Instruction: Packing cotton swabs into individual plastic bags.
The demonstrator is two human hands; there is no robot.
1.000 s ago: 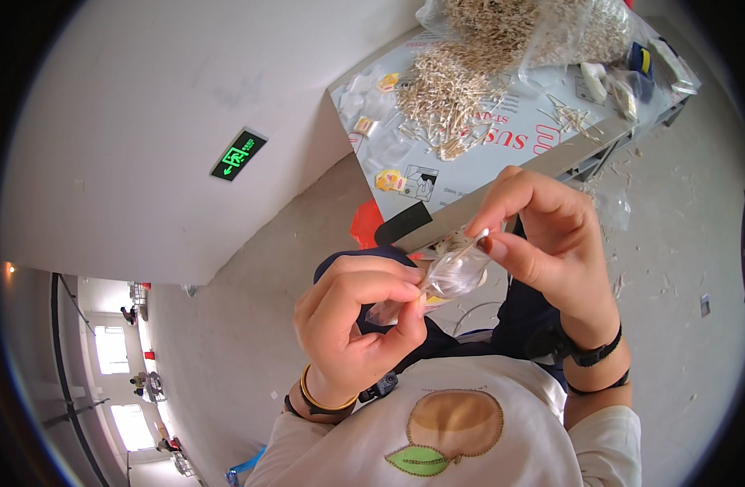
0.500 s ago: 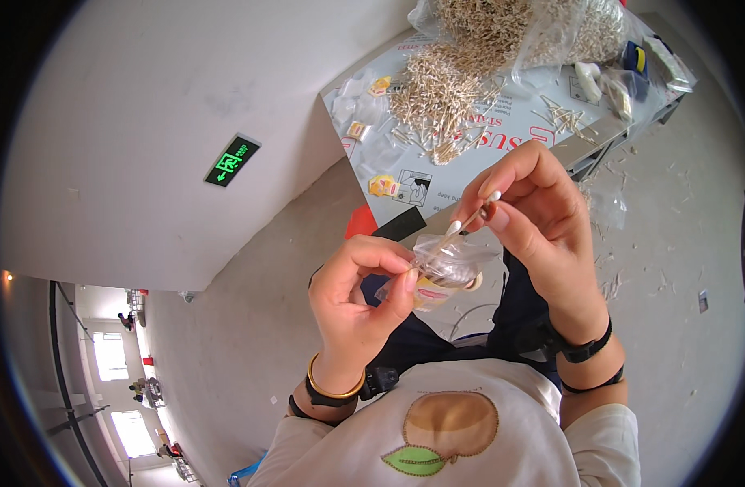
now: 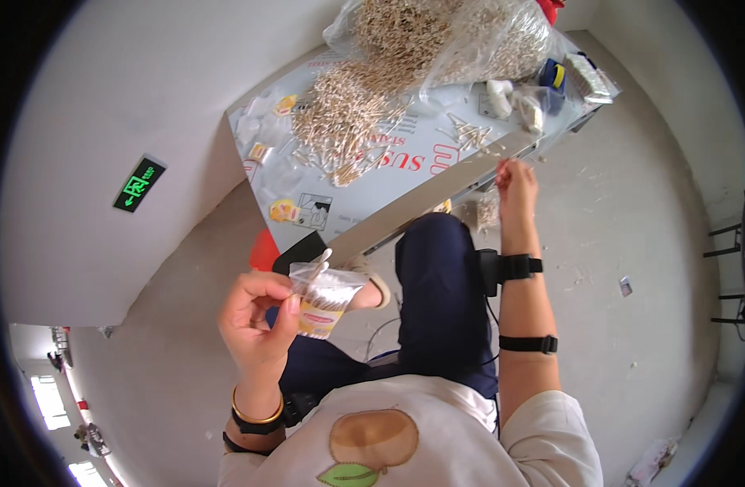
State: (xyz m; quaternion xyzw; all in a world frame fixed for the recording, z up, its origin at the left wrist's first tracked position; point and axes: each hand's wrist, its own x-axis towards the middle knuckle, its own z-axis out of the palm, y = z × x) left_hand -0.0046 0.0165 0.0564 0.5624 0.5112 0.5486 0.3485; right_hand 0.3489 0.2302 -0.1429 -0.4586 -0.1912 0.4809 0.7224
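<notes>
My left hand point(image 3: 263, 312) pinches the top edge of a small clear zip bag point(image 3: 322, 318) with a yellow label. White-tipped cotton swabs stand packed inside it, and one or two poke out of the opening beside my fingers. My right arm reaches forward past my knee. My right hand point(image 3: 518, 187) is just off the table's near edge, fingers drawn together; whether they grip anything is too small to make out. Closest to it on the table lies a small scatter of cotton swabs point(image 3: 472, 135).
The table point(image 3: 389, 183) bears a large heap of cotton swabs point(image 3: 340, 122), a big clear bag of swabs point(image 3: 502, 49), and small yellow-labelled bags point(image 3: 283, 211) at its left. White bundles point(image 3: 499, 99) and a blue-and-yellow item point(image 3: 553, 81) sit far right. A red object point(image 3: 264, 250) stands below the left corner.
My right hand has left the zip bag and stretched out to the table's right edge. My left hand still holds the bag. The whole view has turned rightward.
</notes>
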